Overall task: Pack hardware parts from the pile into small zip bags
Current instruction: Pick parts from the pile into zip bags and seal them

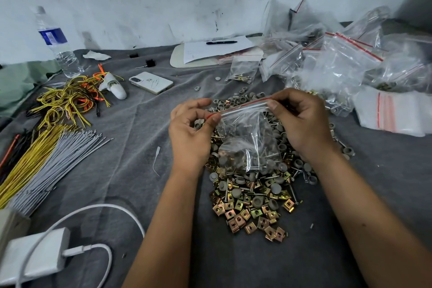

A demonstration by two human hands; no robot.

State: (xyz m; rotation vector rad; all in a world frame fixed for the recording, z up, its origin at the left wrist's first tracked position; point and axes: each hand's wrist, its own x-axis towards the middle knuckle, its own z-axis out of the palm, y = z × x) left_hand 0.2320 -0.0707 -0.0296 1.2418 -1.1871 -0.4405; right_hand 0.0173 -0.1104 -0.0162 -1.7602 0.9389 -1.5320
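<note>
A small clear zip bag (247,145) with a red-lined seal hangs between my hands above the pile of hardware (254,203). Grey caps, screws and brass clips fill its lower part. My left hand (190,133) pinches the left end of the zip strip. At the right end, my right hand (301,121) pinches the strip between thumb and fingers. The pile holds brass square clip nuts, grey round caps and screws on the grey cloth.
Filled zip bags (327,63) heap at the back right, with a stack of flat unused bags (392,112) beside them. Yellow and grey wire bundles (46,156), a phone (151,82), a water bottle (57,42), a white charger (35,255) and a paper with a pen (221,42) lie left and behind.
</note>
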